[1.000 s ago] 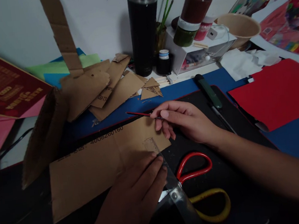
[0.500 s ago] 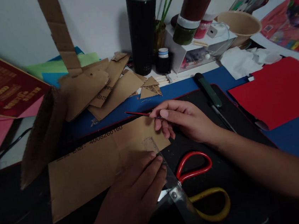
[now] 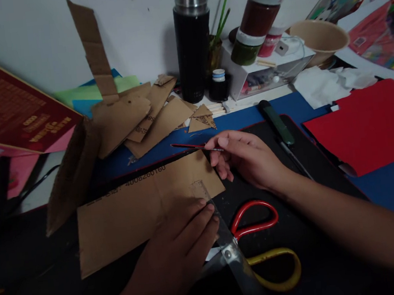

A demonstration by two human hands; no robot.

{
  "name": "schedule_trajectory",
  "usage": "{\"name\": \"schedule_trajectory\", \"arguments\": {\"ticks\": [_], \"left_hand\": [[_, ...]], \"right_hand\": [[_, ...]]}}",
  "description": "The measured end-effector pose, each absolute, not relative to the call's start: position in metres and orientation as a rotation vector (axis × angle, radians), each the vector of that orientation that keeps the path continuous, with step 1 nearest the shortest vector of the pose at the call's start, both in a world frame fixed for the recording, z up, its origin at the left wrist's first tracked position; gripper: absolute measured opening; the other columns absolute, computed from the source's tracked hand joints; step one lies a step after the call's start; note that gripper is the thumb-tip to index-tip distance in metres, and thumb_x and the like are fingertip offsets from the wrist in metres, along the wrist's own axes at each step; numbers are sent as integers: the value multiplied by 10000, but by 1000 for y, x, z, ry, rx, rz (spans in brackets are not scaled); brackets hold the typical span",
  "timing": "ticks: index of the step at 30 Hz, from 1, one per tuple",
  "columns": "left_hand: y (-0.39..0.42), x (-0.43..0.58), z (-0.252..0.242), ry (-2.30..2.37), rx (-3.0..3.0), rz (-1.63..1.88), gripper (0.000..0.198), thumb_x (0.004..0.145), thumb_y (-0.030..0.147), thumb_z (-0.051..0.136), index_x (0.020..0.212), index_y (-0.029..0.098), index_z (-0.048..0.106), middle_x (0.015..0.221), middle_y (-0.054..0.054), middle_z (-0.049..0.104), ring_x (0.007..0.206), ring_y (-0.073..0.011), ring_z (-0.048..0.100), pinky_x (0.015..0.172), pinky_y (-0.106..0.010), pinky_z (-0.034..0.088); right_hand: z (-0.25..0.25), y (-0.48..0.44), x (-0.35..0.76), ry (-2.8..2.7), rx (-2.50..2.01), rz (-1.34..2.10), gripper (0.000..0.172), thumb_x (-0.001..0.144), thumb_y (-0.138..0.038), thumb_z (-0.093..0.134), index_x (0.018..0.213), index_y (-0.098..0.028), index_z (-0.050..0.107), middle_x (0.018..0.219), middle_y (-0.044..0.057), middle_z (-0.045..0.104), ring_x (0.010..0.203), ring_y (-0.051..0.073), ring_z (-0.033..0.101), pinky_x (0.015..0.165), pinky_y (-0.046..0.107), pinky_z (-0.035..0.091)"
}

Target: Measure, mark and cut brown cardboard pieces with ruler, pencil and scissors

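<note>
My left hand (image 3: pixel 181 243) lies flat with its fingers stretched out, pressing a clear ruler (image 3: pixel 198 190) onto a strip of brown cardboard (image 3: pixel 120 221). Printed digits run along the strip's far edge. Just above the strip's right end, my right hand (image 3: pixel 245 156) pinches a thin red and black pencil (image 3: pixel 187 145) between thumb and fingers, held nearly level. Beside my left hand rest scissors with one red and one yellow handle (image 3: pixel 256 221); their blades are partly hidden by the hand and ruler.
A green-handled tool (image 3: pixel 276 122) lies on the black mat (image 3: pixel 316 210), right of my right hand. Behind are cardboard scraps (image 3: pixel 162 123), a black flask (image 3: pixel 194 54) and stacked paint jars (image 3: pixel 260 14). Red paper (image 3: pixel 367 125) lies at right, a red board (image 3: pixel 12 101) at left.
The view has shifted slightly, so the background sits lower and further right. My left hand stays on the ruler, and my right hand keeps the pencil in nearly the same place.
</note>
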State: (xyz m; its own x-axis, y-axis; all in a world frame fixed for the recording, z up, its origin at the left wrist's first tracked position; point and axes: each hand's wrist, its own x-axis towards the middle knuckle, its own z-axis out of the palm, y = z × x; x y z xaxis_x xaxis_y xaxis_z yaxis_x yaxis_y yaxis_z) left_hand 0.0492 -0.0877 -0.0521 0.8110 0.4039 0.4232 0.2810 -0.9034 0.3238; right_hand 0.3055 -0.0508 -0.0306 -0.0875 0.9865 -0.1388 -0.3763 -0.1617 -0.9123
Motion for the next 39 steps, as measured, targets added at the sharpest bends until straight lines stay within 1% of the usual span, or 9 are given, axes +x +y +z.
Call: {"name": "schedule_trajectory", "arguments": {"ticks": [4, 6, 9, 13, 17, 23, 30, 35, 39], "left_hand": [[-88, 48, -50, 521, 2786, 754, 259, 1067, 89, 603, 1295, 87, 727, 1332, -128, 792, 1322, -273, 708, 1133, -417, 603], [-88, 47, -48, 506, 2837, 768, 259, 1075, 83, 574, 1282, 75, 729, 1321, -141, 795, 1302, -285, 720, 1103, -424, 621], [-89, 41, -43, 524, 2906, 720, 275, 1080, 84, 549, 1283, 92, 734, 1324, -142, 795, 1286, -280, 733, 1065, -410, 643], [-89, 30, -41, 561, 2912, 644, 296, 1066, 76, 564, 1313, 103, 725, 1381, -155, 772, 1351, -287, 703, 1082, -430, 639], [-91, 21, -45, 534, 2914, 641, 310, 1069, 59, 543, 1328, 94, 710, 1394, -151, 769, 1364, -291, 697, 1063, -427, 651], [-93, 19, -52, 584, 2788, 696, 277, 1092, 87, 568, 1327, 123, 709, 1385, -121, 778, 1393, -250, 675, 1130, -416, 612], [-90, 17, -49, 579, 2698, 698, 280, 1108, 90, 533, 1319, 132, 712, 1392, -94, 779, 1420, -225, 651, 1147, -372, 596], [-91, 16, -51, 567, 2674, 698, 295, 1083, 69, 558, 1334, 120, 705, 1386, -106, 780, 1436, -232, 639, 1163, -384, 589], [-92, 14, -52, 566, 2649, 650, 342, 1070, 60, 566, 1380, 131, 693, 1425, -113, 759, 1469, -240, 611, 1180, -398, 582]], "right_hand": [[-30, -51, 306, -889, -1002, 1536, 336, 941, -494, 840, 1027, -170, 813, 816, 27, 767, 564, 119, 679, 458, 193, 523], [-31, -51, 307, -910, -1001, 1542, 349, 937, -497, 844, 1035, -164, 811, 814, 29, 768, 559, 118, 675, 460, 193, 524], [-33, -50, 308, -934, -980, 1549, 356, 937, -498, 842, 1045, -161, 807, 814, 29, 768, 551, 115, 669, 452, 192, 520], [-35, -50, 309, -959, -968, 1554, 339, 958, -493, 823, 1053, -168, 804, 827, 25, 770, 557, 109, 665, 451, 191, 512], [-35, -50, 309, -981, -967, 1549, 322, 968, -478, 818, 1061, -170, 805, 835, 23, 767, 572, 107, 668, 464, 191, 511], [-35, -50, 309, -989, -980, 1546, 310, 972, -472, 817, 1061, -175, 804, 838, 24, 774, 581, 110, 676, 472, 189, 516], [-34, -50, 308, -988, -1002, 1547, 309, 974, -463, 822, 1062, -167, 806, 832, 33, 775, 577, 115, 677, 472, 196, 517], [-33, -51, 308, -1016, -1031, 1539, 302, 988, -462, 808, 1066, -171, 808, 846, 37, 776, 592, 119, 678, 487, 205, 523], [-31, -52, 307, -1033, -1044, 1538, 291, 996, -460, 801, 1068, -178, 810, 845, 35, 775, 588, 119, 667, 488, 212, 522]]}}
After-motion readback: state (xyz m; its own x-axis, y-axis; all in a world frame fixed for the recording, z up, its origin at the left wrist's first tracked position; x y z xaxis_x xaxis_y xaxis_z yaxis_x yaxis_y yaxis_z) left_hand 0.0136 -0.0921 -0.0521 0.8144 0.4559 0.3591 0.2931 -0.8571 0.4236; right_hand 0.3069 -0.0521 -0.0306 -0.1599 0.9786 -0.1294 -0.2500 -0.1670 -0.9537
